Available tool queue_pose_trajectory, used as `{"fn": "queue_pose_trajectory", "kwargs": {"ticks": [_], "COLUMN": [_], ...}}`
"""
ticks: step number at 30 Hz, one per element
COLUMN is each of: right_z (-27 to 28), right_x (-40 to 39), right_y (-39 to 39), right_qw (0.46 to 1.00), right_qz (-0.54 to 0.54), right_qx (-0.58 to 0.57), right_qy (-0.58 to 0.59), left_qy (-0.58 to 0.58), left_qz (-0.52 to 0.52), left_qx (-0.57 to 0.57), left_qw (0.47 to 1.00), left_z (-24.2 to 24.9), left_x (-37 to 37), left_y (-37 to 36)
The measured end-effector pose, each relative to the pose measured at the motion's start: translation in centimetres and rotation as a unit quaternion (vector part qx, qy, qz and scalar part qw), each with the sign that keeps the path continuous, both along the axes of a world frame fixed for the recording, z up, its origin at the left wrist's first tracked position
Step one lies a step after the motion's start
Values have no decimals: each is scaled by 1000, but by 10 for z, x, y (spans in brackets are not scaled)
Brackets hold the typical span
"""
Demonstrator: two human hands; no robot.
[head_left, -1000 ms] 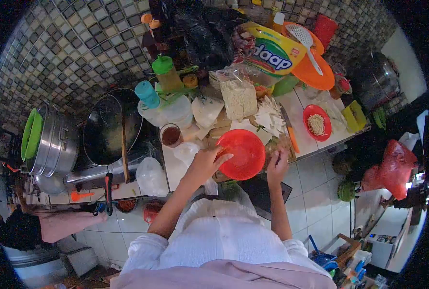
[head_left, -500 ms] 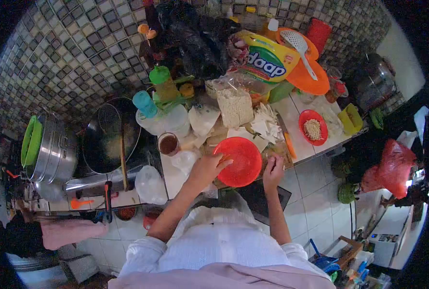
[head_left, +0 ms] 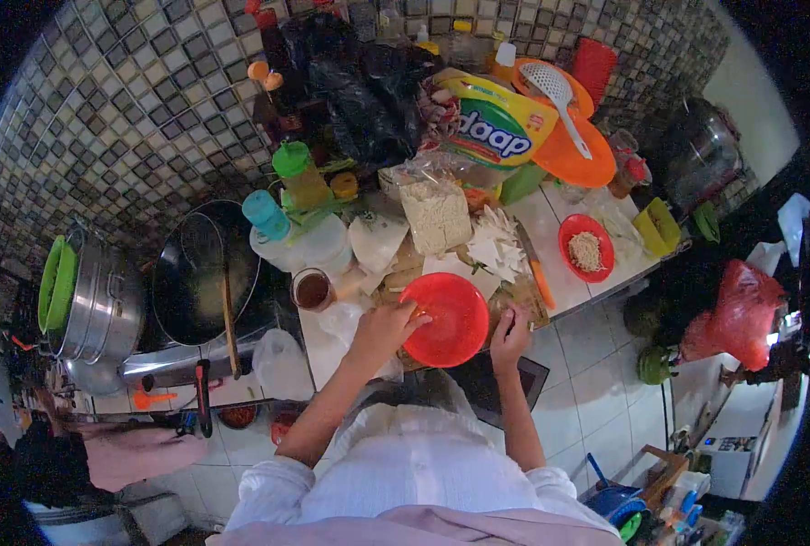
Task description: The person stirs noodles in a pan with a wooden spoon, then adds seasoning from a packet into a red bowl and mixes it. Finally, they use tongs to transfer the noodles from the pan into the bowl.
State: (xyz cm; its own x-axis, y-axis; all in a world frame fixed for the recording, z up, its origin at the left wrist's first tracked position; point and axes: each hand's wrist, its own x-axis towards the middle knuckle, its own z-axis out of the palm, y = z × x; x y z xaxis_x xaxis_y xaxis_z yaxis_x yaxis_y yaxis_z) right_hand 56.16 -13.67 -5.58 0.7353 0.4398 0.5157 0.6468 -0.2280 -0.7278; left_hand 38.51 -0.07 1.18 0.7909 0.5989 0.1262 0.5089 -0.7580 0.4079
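Left hand [head_left: 385,329] grips the near-left rim of an empty red plastic bowl [head_left: 448,318] resting on the wooden cutting board [head_left: 525,298] at the counter edge; right hand [head_left: 511,332] lies half-curled on the board just beside the bowl, holding nothing that can be made out. The bowl looks light, stiff and smooth, best taken by its rim. A smaller red bowl [head_left: 585,247] holds pale grains; a clear bag [head_left: 436,214] holds similar pale bits; the black wok [head_left: 203,271] holds only a wooden utensil
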Motion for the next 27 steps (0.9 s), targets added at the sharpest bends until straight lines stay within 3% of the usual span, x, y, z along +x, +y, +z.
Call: {"fn": "queue_pose_trajectory", "kwargs": {"ticks": [8, 13, 16, 19, 27], "right_z": [2, -13, -16, -11, -12], "right_x": [1, 6, 7, 7, 6], "right_y": [1, 0, 0, 1, 1], "right_qw": [1000, 998, 997, 998, 999], "right_qz": [7, -23, -13, -11, 3], "right_qx": [-1, -52, -23, -40, -35], "right_qy": [-9, -41, -67, -49, -8], "left_qy": [-2, 83, 50, 25, 90], "left_qz": [-18, -39, -25, -46, -35], "left_qx": [19, -1, -41, 24, -8], "left_qw": [1000, 996, 998, 998, 995], "left_z": [4, 20, 9, 1, 16], "left_x": [4, 9, 9, 8, 8], "left_y": [1, 0, 0, 2, 2]}}
